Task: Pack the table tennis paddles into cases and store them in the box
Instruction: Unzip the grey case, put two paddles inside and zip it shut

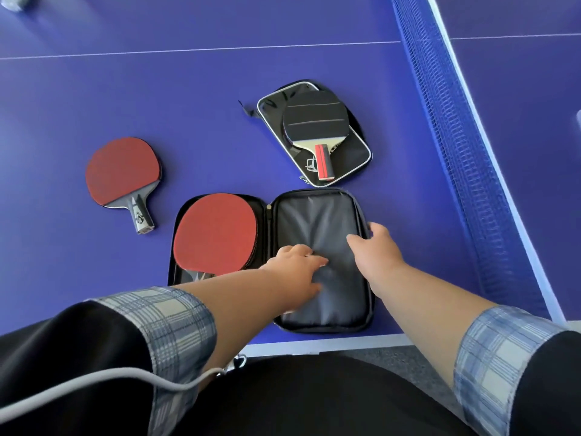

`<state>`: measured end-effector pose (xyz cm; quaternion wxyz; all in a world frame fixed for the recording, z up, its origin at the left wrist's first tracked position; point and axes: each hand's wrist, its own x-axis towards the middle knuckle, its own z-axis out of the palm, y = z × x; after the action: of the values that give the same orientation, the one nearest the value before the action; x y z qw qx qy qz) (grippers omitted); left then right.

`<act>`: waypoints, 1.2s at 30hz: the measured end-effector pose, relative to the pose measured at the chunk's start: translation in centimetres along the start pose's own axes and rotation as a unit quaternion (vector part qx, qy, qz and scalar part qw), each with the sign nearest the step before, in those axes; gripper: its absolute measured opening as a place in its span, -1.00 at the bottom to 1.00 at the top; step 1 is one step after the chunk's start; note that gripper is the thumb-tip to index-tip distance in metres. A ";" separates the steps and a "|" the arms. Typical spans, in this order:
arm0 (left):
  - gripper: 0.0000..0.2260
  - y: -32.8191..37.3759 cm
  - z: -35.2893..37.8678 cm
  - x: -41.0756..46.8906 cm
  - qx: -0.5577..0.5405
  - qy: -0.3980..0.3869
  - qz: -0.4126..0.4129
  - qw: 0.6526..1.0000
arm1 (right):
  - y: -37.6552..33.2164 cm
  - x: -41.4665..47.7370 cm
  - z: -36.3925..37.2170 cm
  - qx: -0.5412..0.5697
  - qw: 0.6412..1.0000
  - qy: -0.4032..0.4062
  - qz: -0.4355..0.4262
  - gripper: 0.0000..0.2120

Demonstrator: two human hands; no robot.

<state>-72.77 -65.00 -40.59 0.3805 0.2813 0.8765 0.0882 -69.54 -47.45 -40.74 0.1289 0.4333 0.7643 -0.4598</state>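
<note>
A black zip-around open case lies spread flat on the blue bench, close to its near edge. The left half holds a red-faced paddle, blade away from the person and handle toward them (the handle is mostly hidden under the left forearm). The right half shows only its creased grey lining.

The left hand reaches across onto that lining. Its fingers are released and spread, resting on the fabric near the middle of the half and holding nothing. The right hand is at the outer side of the same half. Its fingers hook over the rim while the thumb lies on the lining, so it is grasping the case's right edge.

To the left, apart from the case, a second red paddle lies on the bench with its grey handle pointing toward the person. Beyond the open case, just past its far edge, a closed black case with pale piping lies flat. A black-faced paddle with a red-and-black handle rests on top of it.

The blue net runs diagonally along the right side. Both forearms come out of rolled plaid sleeves, and a grey cable crosses the lower left.
</note>
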 end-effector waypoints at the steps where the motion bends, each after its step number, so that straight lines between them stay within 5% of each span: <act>1: -0.45 0.3 -0.2 0.0 -0.016 0.013 -0.008 1.000 | -0.2 -0.2 -0.2 0.007 1.000 -0.008 0.000 -0.55; 4: -0.44 1.0 -1.7 -0.6 -0.108 0.057 -0.039 0.992 | -1.1 -1.4 -0.8 0.069 0.997 -0.039 -0.015 -0.84; 7: -0.43 1.3 -3.5 -2.0 -0.223 0.091 -0.041 0.970 | -2.5 -4.0 -1.1 0.144 0.985 -0.097 -0.021 -0.90; 11: -0.33 1.3 -5.8 -4.9 -0.339 0.124 -0.019 0.932 | -4.9 -7.0 0.4 0.216 0.959 -0.186 -0.009 -0.79; 16: -0.30 -1.6 -7.9 -9.3 -0.425 0.193 -0.033 0.884 | -9.0 -10.5 5.1 0.300 0.924 -0.233 0.035 -0.42; 19: -0.52 -4.8 -8.2 -11.4 -0.467 0.210 -0.053 0.858 | -10.2 -12.3 8.2 0.314 0.913 -0.259 0.002 -0.62; 26: -0.49 -12.6 -7.7 -14.6 -0.462 0.228 -0.108 0.850 | -9.6 -14.4 13.8 0.025 0.963 -0.193 -0.188 -0.54; 31: -0.47 -16.7 -6.5 -14.0 -0.419 0.220 -0.167 0.865 | -8.7 -14.6 17.0 -0.307 0.895 -0.172 -0.275 -0.46; 36: -0.43 -18.8 -5.6 -12.8 -0.331 0.167 -0.193 0.908 | -8.1 -14.4 18.1 -0.415 0.858 -0.177 -0.246 -0.41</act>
<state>-77.74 -87.33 -35.75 0.3097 -0.0542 0.8848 0.3439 -71.02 -71.69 -37.19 0.3128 0.0490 0.9302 -0.1855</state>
